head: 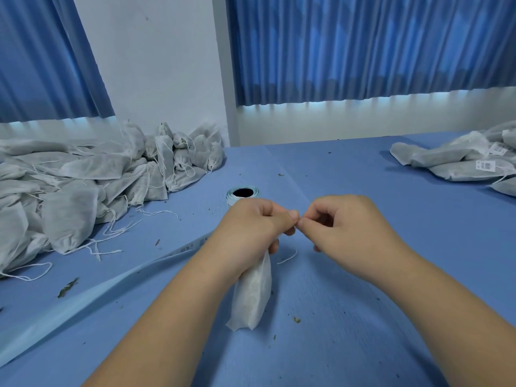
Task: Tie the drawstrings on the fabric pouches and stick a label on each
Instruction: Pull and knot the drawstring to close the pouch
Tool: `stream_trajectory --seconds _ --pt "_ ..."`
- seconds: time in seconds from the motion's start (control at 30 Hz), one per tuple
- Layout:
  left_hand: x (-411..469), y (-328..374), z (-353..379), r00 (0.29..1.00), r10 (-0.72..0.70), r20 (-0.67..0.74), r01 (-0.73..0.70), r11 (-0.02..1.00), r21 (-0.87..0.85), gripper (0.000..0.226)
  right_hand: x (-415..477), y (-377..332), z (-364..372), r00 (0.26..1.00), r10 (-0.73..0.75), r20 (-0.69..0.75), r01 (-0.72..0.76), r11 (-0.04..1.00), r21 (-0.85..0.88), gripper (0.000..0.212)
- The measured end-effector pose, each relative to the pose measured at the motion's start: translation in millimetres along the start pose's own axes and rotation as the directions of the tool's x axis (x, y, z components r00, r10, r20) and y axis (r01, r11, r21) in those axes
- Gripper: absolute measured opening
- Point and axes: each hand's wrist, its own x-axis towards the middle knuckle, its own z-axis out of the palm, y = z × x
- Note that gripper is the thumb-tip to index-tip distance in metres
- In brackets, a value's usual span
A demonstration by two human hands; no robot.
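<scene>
Left hand [248, 224] covers pouch [252, 294] neck; drawstring [289, 257] mostly hidden.

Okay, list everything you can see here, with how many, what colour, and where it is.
pouch: one, white, centre, held by its neck
drawstring: one, white, loose end hanging right of pouch
left pile of pouches: many, white, table's left
right pile of pouches: several, white, labelled, far right
label roll: one, pale blue, behind the hands
label strip: one, pale blue, near left
plant scraps: several, greenish, scattered
table: one, blue
curtains: two, blue, back wall
left hand: one, grips pouch's neck
right hand: one, pinches drawstring
</scene>
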Motion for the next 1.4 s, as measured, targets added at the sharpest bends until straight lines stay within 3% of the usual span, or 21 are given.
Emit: stream_trajectory --seconds 0.07,0.17,0.27,0.43,0.53,0.6,0.7,0.9,0.97,1.13,1.27,1.4 --pt "0 0 -1 1.000 0.003 0.002 -0.003 1.000 -0.003 0.021 1 0 -1 1.000 0.001 -0.011 -0.001 1.000 0.006 0.023" --pt "3 -3 -6 0.999 -0.031 -0.034 0.031 0.999 -0.009 0.022 4 1 -6 0.996 0.087 -0.033 -0.076 0.962 0.262 0.022" --pt "6 -6 -10 0.997 -0.074 -0.031 0.072 0.996 -0.055 0.022 6 0 -11 0.992 0.123 -0.022 -0.093 0.847 0.524 0.014" --pt "6 -7 -6 0.992 -0.090 0.091 0.097 0.992 -0.081 0.023 5 -3 -4 0.990 0.127 0.058 -0.122 0.593 0.796 0.020" --pt "7 -7 -6 0.993 -0.082 0.082 0.090 0.991 -0.104 0.024 5 -4 -4 0.981 0.133 0.141 -0.186 0.436 0.880 0.013" --pt "8 -8 -7 0.996 -0.087 0.024 0.088 0.992 -0.089 0.024 6 -3 -4 0.972 0.146 0.185 -0.229 0.393 0.891 0.011" --pt "10 -11 -8 0.995 -0.091 -0.031 0.089 0.995 -0.048 0.023 9 0 -3 0.954 0.208 0.216 -0.285 0.397 0.873 0.020" --pt "10 -15 -8 0.994 -0.111 -0.004 0.111 0.989 0.100 0.018 12 7 -4 0.921 0.339 0.191 -0.346 0.485 0.803 0.016" --pt "9 -15 -8 0.986 -0.152 0.065 0.140 0.978 0.156 0.021 14 11 -8 0.910 0.384 0.157 -0.345 0.488 0.802 0.016" --pt "5 -12 -8 0.956 -0.217 0.196 0.187 0.969 0.161 0.055 15 16 -13 0.888 0.457 0.056 -0.321 0.528 0.786 0.006" --pt "4 -10 -12 0.925 -0.226 0.304 0.174 0.966 0.189 0.062 16 17 -16 0.876 0.483 0.005 -0.292 0.521 0.802 0.001" --pt "-1 -7 -11 0.849 -0.211 0.485 0.155 0.976 0.152 0.047 16 16 -19 0.859 0.511 -0.032 -0.279 0.518 0.809 0.010"
